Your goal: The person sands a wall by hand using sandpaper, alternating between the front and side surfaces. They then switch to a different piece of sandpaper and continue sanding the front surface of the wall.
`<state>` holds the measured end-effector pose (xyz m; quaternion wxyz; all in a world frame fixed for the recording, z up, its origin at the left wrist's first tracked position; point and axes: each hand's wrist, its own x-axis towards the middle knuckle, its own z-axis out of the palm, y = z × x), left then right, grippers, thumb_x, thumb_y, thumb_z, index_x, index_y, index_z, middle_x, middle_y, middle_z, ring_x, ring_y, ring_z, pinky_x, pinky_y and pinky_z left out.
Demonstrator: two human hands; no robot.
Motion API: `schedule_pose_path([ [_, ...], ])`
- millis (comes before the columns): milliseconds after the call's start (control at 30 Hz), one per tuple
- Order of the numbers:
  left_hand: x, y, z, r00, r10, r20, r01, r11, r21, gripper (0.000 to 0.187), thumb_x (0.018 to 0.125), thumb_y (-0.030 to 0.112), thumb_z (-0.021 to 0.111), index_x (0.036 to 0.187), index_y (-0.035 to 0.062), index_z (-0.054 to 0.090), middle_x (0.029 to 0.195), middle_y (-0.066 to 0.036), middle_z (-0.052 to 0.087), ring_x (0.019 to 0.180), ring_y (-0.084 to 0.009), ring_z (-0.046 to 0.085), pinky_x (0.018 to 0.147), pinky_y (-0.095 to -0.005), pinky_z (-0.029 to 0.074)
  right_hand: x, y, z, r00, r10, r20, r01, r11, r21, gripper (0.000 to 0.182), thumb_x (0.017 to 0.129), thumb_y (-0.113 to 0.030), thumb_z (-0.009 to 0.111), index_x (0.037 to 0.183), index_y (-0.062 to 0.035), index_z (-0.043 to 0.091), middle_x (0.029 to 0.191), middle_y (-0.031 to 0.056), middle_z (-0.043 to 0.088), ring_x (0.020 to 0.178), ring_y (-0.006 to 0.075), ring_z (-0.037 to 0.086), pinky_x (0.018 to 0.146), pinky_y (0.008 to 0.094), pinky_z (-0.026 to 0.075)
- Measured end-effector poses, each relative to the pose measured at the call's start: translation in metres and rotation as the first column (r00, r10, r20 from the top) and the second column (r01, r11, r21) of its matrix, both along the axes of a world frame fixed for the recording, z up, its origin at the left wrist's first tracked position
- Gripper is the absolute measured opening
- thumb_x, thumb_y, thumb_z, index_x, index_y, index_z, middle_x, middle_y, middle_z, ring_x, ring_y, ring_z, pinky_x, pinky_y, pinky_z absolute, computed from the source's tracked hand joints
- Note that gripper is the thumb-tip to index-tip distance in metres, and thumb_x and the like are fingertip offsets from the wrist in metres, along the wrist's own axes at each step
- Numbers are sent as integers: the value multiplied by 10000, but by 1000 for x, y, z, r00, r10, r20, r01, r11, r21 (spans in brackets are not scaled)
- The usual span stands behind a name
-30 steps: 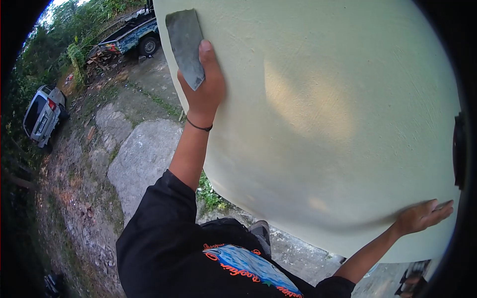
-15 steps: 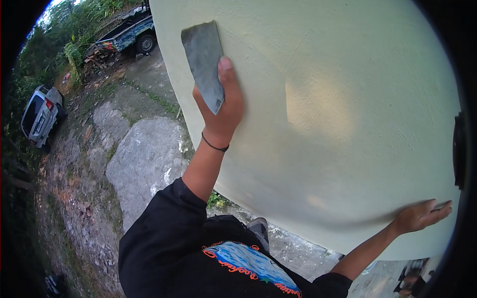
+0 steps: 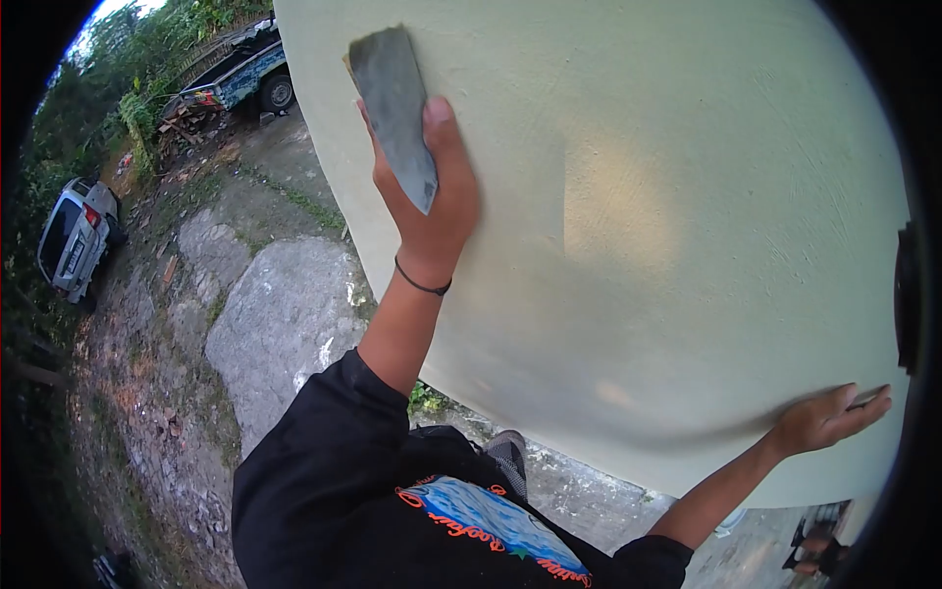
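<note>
My left hand [image 3: 432,201], with a thin dark band on its wrist, is closed on a folded grey piece of sandpaper [image 3: 392,93]. The sheet lies against the pale green wall [image 3: 677,324], its broad end up and its narrow tip over the back of the hand. The thumb lies along its right side; most fingers are hidden beneath. Low on the right, my right hand [image 3: 822,420] rests on the same wall with its fingers stretched out and nothing visible in it.
Left of the wall runs rough ground with a large flat concrete patch [image 3: 280,324]. A silver car [image 3: 77,236] and a blue pickup truck [image 3: 240,80] stand farther off. A dark fixture [image 3: 905,299] sits at the wall's right edge. Sunlight makes a bright patch on the wall.
My left hand has slid slightly up the wall with the sandpaper, which now stands a little higher and more to the left. The right hand stays almost in place.
</note>
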<state>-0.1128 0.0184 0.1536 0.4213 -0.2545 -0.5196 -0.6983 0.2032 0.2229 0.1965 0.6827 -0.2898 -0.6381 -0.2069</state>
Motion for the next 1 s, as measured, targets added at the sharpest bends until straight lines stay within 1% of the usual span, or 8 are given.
schedule_pose_path([
  [133, 64, 9, -68, 986, 25, -163, -105, 857, -505, 522, 937, 182, 415, 1352, -106, 285, 1433, -274, 247, 1377, -367, 144, 1111, -440, 100, 4, 6, -2, 999, -41, 29, 40, 999, 32, 495, 967, -251, 344, 1397, -30, 233, 1439, 129, 302, 1354, 296, 234, 1110, 419, 218],
  [233, 37, 9, -36, 959, 111, -260, -221, 870, -441, 458, 877, 73, 437, 1297, -104, 399, 1429, -247, 286, 1373, -353, 177, 1102, -482, 106, 0, 1, 1, 1000, -17, 15, 17, 999, 42, 491, 964, -251, 342, 1397, -42, 243, 1435, 116, 316, 1364, 283, 215, 1120, 423, 182],
  [433, 16, 10, 57, 992, -72, -105, 58, 989, -134, 462, 904, 131, 442, 1287, -121, 391, 1442, -247, 259, 1372, -371, 168, 1096, -478, 125, 1, 5, -1, 999, 33, 2, -34, 998, 48, 497, 959, -264, 344, 1397, -48, 253, 1435, 118, 316, 1369, 282, 199, 1125, 425, 151],
  [500, 33, 11, 27, 940, 142, -311, -260, 886, -383, 520, 880, 134, 474, 1320, -114, 349, 1456, -252, 219, 1375, -378, 147, 1099, -480, 113, 3, 5, -6, 1000, 4, 16, -5, 999, 51, 500, 959, -268, 343, 1398, -48, 248, 1435, 120, 316, 1368, 283, 200, 1124, 428, 150],
  [600, 82, 12, -50, 977, -61, -204, -89, 754, -651, 576, 881, 212, 461, 1359, -74, 314, 1459, -249, 209, 1388, -347, 117, 1114, -482, 50, 7, 7, -10, 999, -14, 30, 12, 998, 56, 506, 959, -273, 340, 1402, -51, 239, 1434, 122, 316, 1368, 285, 198, 1122, 435, 147],
  [800, 34, 5, 26, 935, 55, -349, -218, 867, -448, 559, 856, 154, 499, 1358, -39, 349, 1448, -215, 274, 1388, -318, 154, 1108, -472, 84, 4, 5, -9, 999, -20, 40, 18, 998, 54, 511, 959, -270, 336, 1404, -45, 224, 1426, 134, 325, 1365, 293, 206, 1120, 444, 148],
  [900, 29, 11, 48, 986, -154, -67, 126, 942, -312, 584, 826, 134, 531, 1353, -46, 358, 1448, -222, 268, 1383, -338, 161, 1102, -472, 94, 3, 5, -10, 999, -16, 48, 14, 999, 46, 513, 959, -267, 335, 1403, -37, 219, 1421, 135, 332, 1362, 294, 213, 1119, 443, 153],
  [1000, 45, 20, 23, 918, 138, -371, -286, 880, -379, 479, 931, 182, 408, 1321, -93, 369, 1424, -270, 275, 1361, -373, 203, 1081, -495, 157, 7, 7, -12, 998, -23, 51, 20, 998, 60, 516, 958, -264, 340, 1404, -37, 215, 1419, 133, 337, 1361, 294, 217, 1118, 443, 160],
])
